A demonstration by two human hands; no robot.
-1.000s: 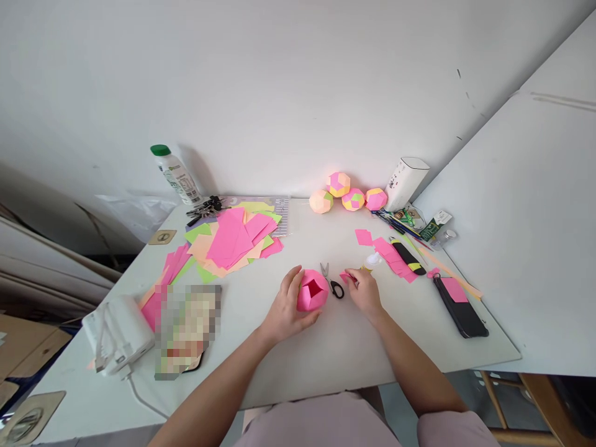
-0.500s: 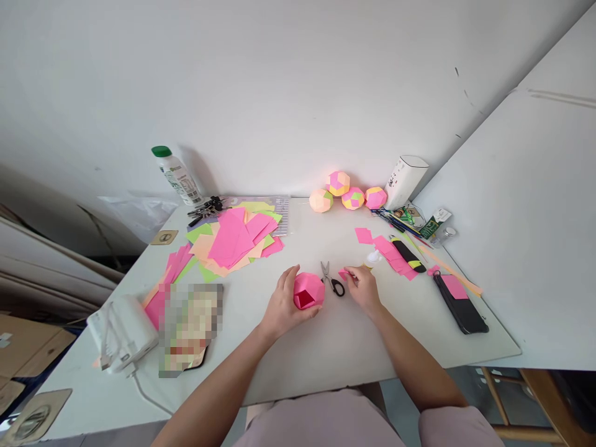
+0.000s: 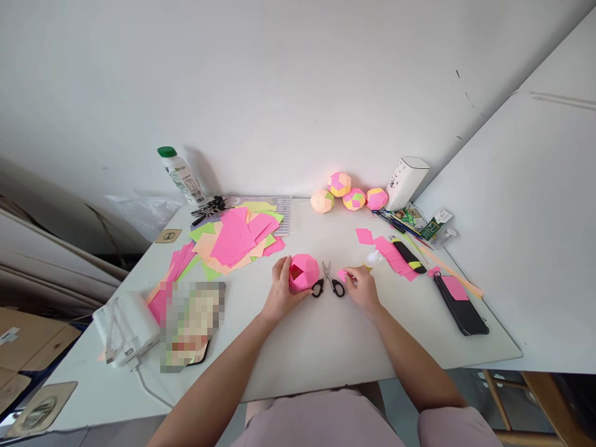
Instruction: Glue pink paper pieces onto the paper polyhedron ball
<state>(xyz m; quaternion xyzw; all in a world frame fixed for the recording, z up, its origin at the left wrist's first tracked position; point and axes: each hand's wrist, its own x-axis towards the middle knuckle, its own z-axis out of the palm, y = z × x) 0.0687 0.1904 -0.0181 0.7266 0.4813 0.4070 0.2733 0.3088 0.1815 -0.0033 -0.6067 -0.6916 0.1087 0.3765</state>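
Note:
A faceted pink paper ball (image 3: 307,271) rests in my left hand (image 3: 281,290), the fingers curved round its left side and the thumb beneath. One opening in the ball shows its dark inside. Between my hands, a pair of black-handled scissors (image 3: 327,279) lies on the table with its blades a little apart, pointing away from me. My right hand (image 3: 363,287) pinches a small pink paper piece (image 3: 343,275) just right of the scissors. A white round object (image 3: 373,256) lies beyond that hand, close to a fan of pink paper sheets (image 3: 393,256).
Several finished paper balls (image 3: 354,198) sit by the wall beside a white box (image 3: 408,183). At left are piled coloured papers (image 3: 237,239), a bottle (image 3: 181,177), a phone (image 3: 198,323) and a white charger (image 3: 128,329). A cutter (image 3: 408,254) and black case (image 3: 460,307) lie at right.
My left hand has moved the ball slightly up and left and turned it, so its opening now faces upper left. Both scissor handles now show. The right hand has barely moved.

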